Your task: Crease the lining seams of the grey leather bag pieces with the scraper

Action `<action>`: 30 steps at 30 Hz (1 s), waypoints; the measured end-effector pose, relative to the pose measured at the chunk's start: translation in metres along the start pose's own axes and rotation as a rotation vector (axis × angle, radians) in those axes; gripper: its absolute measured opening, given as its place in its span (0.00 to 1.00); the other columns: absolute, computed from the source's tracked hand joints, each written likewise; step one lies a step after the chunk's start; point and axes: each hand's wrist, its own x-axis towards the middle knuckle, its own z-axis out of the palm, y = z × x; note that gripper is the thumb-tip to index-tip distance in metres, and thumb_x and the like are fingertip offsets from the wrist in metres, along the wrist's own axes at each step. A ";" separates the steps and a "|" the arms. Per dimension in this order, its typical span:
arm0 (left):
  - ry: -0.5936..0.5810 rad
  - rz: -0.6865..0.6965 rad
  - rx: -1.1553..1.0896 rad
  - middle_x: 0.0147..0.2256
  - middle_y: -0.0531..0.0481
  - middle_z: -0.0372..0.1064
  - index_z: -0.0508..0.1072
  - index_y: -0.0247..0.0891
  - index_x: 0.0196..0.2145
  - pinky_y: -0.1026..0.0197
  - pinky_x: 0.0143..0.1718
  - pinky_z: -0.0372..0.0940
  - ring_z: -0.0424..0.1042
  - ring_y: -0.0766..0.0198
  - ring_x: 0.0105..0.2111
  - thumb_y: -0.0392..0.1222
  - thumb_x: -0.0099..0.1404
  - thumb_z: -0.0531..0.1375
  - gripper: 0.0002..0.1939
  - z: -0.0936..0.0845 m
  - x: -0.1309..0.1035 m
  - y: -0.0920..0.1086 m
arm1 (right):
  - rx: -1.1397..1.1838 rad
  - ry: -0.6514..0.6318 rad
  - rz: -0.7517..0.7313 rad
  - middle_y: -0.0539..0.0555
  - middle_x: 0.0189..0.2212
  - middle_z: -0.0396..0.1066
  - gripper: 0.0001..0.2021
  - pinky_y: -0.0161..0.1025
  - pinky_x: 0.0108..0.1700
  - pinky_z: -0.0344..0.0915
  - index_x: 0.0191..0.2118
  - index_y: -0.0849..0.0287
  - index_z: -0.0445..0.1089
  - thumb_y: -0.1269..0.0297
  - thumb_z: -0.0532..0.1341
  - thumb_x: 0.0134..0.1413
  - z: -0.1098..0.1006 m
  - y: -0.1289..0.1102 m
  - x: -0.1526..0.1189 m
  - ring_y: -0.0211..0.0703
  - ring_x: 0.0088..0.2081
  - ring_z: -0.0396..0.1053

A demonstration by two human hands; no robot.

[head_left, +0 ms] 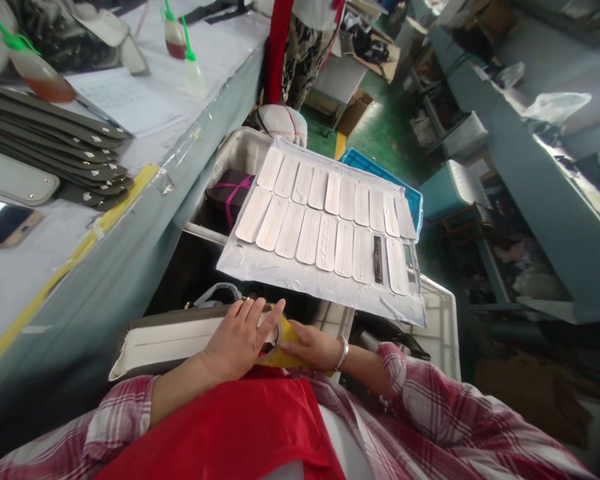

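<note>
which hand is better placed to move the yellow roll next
Probably the right hand: it appears to grip the yellow roll from its own side, while the left hand lies spread across the white-sided dark piece.

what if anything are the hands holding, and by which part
The right hand grips a yellow roll by its outer side; the left hand lies over a white-faced piece, its hold unclear.
</note>
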 end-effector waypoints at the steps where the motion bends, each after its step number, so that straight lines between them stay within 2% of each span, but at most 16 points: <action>1: 0.000 0.003 -0.006 0.54 0.34 0.56 0.39 0.36 0.63 0.48 0.52 0.49 0.57 0.48 0.52 0.38 0.61 0.51 0.35 -0.001 0.000 -0.001 | 0.036 0.033 0.005 0.51 0.28 0.66 0.17 0.33 0.26 0.60 0.41 0.61 0.61 0.52 0.53 0.54 0.005 0.001 -0.002 0.36 0.26 0.62; 6: 0.000 0.013 -0.040 0.55 0.34 0.55 0.40 0.34 0.63 0.49 0.52 0.50 0.57 0.48 0.52 0.34 0.59 0.51 0.36 -0.003 -0.002 -0.002 | 0.227 0.194 0.003 0.52 0.30 0.67 0.19 0.35 0.28 0.61 0.42 0.61 0.62 0.51 0.54 0.52 0.027 0.003 -0.011 0.38 0.27 0.63; 12: 0.022 0.052 -0.050 0.59 0.34 0.49 0.43 0.33 0.62 0.49 0.54 0.47 0.54 0.48 0.55 0.32 0.57 0.52 0.36 0.001 -0.007 -0.006 | 0.404 0.282 -0.004 0.54 0.34 0.68 0.19 0.38 0.33 0.64 0.45 0.61 0.61 0.53 0.56 0.52 0.046 0.002 -0.012 0.41 0.32 0.66; 14: 0.021 0.094 -0.054 0.60 0.34 0.45 0.44 0.34 0.62 0.48 0.55 0.45 0.51 0.48 0.57 0.36 0.56 0.54 0.38 0.002 -0.010 -0.009 | 0.470 0.300 -0.008 0.54 0.36 0.68 0.20 0.39 0.34 0.65 0.47 0.61 0.59 0.53 0.55 0.53 0.052 0.002 -0.012 0.42 0.33 0.67; 16: 0.013 0.134 -0.079 0.61 0.35 0.43 0.44 0.34 0.62 0.49 0.56 0.43 0.49 0.47 0.58 0.45 0.55 0.57 0.41 0.003 -0.012 -0.012 | 0.522 0.324 -0.032 0.55 0.39 0.68 0.20 0.40 0.37 0.65 0.48 0.60 0.58 0.53 0.55 0.53 0.057 0.002 -0.011 0.43 0.37 0.67; 18: 0.009 0.131 -0.104 0.61 0.35 0.44 0.44 0.33 0.62 0.49 0.57 0.43 0.48 0.47 0.58 0.55 0.52 0.58 0.47 0.002 -0.011 -0.011 | 0.520 0.361 -0.036 0.57 0.40 0.67 0.20 0.41 0.40 0.65 0.47 0.60 0.57 0.54 0.55 0.53 0.061 0.001 -0.012 0.44 0.39 0.66; 20: 0.006 0.080 -0.105 0.59 0.34 0.48 0.44 0.32 0.62 0.49 0.56 0.44 0.50 0.47 0.56 0.60 0.50 0.58 0.49 0.000 -0.007 -0.007 | 0.494 0.403 -0.002 0.58 0.40 0.67 0.19 0.41 0.40 0.65 0.47 0.60 0.57 0.54 0.54 0.53 0.063 -0.002 -0.013 0.45 0.40 0.66; 23: -0.027 0.005 -0.066 0.55 0.33 0.54 0.44 0.32 0.62 0.49 0.53 0.48 0.56 0.47 0.53 0.54 0.51 0.59 0.47 -0.001 0.002 0.001 | 0.490 0.422 0.045 0.59 0.40 0.67 0.20 0.42 0.40 0.65 0.48 0.60 0.56 0.55 0.54 0.52 0.064 -0.007 -0.014 0.47 0.40 0.66; 26: -0.046 -0.006 -0.032 0.53 0.32 0.57 0.44 0.32 0.62 0.48 0.51 0.50 0.58 0.46 0.50 0.47 0.53 0.58 0.44 0.001 0.009 0.006 | 0.543 0.423 0.048 0.60 0.44 0.65 0.20 0.43 0.41 0.66 0.47 0.60 0.56 0.55 0.55 0.51 0.063 -0.008 -0.013 0.48 0.42 0.66; 30: 0.028 0.021 0.019 0.51 0.32 0.59 0.46 0.34 0.62 0.48 0.49 0.52 0.59 0.47 0.49 0.41 0.60 0.52 0.34 0.008 0.013 0.004 | 0.601 0.412 0.024 0.60 0.46 0.65 0.21 0.44 0.41 0.66 0.48 0.58 0.57 0.53 0.55 0.51 0.062 -0.002 -0.009 0.50 0.43 0.66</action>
